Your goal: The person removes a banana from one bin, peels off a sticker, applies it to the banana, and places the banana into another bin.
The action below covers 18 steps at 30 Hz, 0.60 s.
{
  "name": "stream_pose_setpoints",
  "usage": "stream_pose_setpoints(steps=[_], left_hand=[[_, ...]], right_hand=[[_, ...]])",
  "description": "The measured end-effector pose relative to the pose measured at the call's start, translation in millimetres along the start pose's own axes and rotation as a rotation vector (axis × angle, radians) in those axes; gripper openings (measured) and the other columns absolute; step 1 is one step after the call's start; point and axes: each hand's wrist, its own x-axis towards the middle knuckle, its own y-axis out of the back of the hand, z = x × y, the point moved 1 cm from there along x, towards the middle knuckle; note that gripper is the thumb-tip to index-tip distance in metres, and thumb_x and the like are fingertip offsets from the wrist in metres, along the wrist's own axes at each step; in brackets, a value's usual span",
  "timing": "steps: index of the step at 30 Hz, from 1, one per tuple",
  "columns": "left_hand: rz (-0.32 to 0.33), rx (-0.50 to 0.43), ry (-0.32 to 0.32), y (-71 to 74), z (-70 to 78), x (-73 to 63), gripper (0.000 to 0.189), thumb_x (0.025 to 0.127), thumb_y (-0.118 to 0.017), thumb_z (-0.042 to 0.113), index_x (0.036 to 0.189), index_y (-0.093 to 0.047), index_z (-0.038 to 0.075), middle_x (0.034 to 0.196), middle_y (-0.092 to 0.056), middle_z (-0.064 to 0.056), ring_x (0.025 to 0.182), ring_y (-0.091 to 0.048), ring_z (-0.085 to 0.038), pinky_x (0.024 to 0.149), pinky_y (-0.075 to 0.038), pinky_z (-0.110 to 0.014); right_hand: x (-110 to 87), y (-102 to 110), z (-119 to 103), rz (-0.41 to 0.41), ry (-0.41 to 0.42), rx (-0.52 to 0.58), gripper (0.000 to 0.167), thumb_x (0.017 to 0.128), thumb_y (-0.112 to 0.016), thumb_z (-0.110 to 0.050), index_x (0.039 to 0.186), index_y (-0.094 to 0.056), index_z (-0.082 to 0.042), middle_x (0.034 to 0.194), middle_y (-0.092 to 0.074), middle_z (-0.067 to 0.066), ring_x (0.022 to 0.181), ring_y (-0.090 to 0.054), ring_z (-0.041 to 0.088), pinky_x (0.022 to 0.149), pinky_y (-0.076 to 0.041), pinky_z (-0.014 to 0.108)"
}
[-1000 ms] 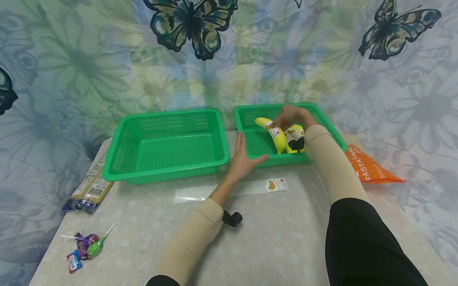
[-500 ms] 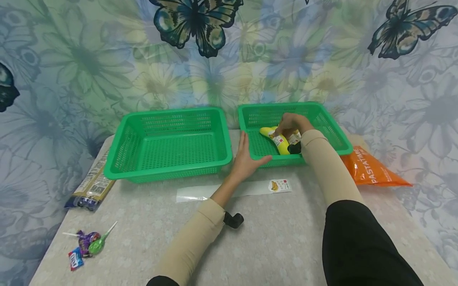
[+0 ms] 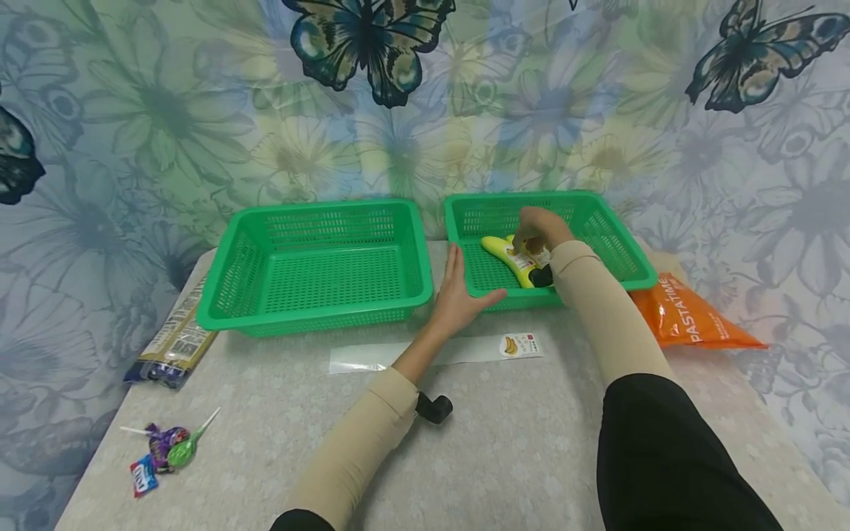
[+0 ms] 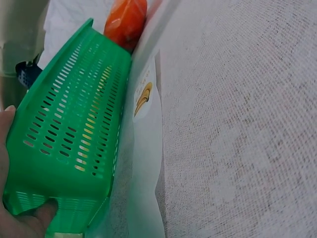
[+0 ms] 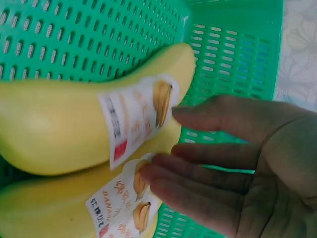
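Two yellow bananas (image 5: 54, 119) with paper labels lie side by side in the right green basket (image 3: 488, 295). My right hand (image 3: 541, 225) is down in that basket over them. In the right wrist view its thumb tip is right at the label (image 5: 131, 116) of one banana, and the relaxed fingers reach the other banana's label; they are not curled round either. My left hand (image 3: 454, 295) rests against the basket's near left corner, fingers extended and thumb spread along the front. In the left wrist view, fingertips (image 4: 45, 210) show at the basket's rim.
A second green basket (image 3: 312, 321) stands to the left. In front lies a clear plastic strip (image 3: 465, 348) with a banana label. An orange pasta bag (image 3: 697, 317) is at right; a gold packet (image 3: 175, 343), lollipops (image 3: 179, 450) and a small wrapped sweet (image 3: 144, 476) lie at left.
My right hand has lowered into the right basket, and the banana it was holding has settled beside the other. The left hand stays at the corner. The head view has shifted slightly.
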Motion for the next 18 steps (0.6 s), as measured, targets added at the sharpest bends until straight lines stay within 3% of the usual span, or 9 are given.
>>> stream_pose_setpoints(steps=[4,11,18], left_hand=[[-0.003,-0.004,-0.004,-0.3,-0.7,-0.7,0.117,0.079,-0.071,0.058,0.157,0.004,0.016,0.165,0.011,0.007,0.151,-0.017,-0.032,0.114,-0.02,-0.069],[0.0,-0.01,-0.018,1.6,-2.2,-1.8,0.114,0.081,-0.071,0.057,0.158,0.003,0.015,0.166,0.01,0.005,0.151,-0.016,-0.031,0.115,-0.023,-0.066],[-0.002,-0.018,-0.006,2.3,-0.4,-3.2,0.114,0.08,-0.072,0.056,0.158,0.002,0.015,0.166,0.01,0.006,0.151,-0.016,-0.032,0.115,-0.022,-0.067]], right_hand=[[-2.7,-2.5,-7.2,0.023,-0.021,-0.004,0.053,0.085,-0.074,-0.014,0.129,-0.05,0.003,0.112,-0.061,0.021,0.098,-0.066,0.033,0.084,-0.059,0.041],[1.1,-12.7,-18.9,0.034,0.017,-0.137,0.037,0.082,-0.079,-0.019,0.109,-0.06,-0.001,0.104,-0.064,0.019,0.089,-0.065,0.03,0.073,-0.058,0.037],[3.1,-22.0,-22.3,0.083,0.017,-0.198,0.044,0.081,-0.078,-0.011,0.118,-0.056,0.001,0.109,-0.06,0.021,0.093,-0.062,0.033,0.073,-0.057,0.038]])
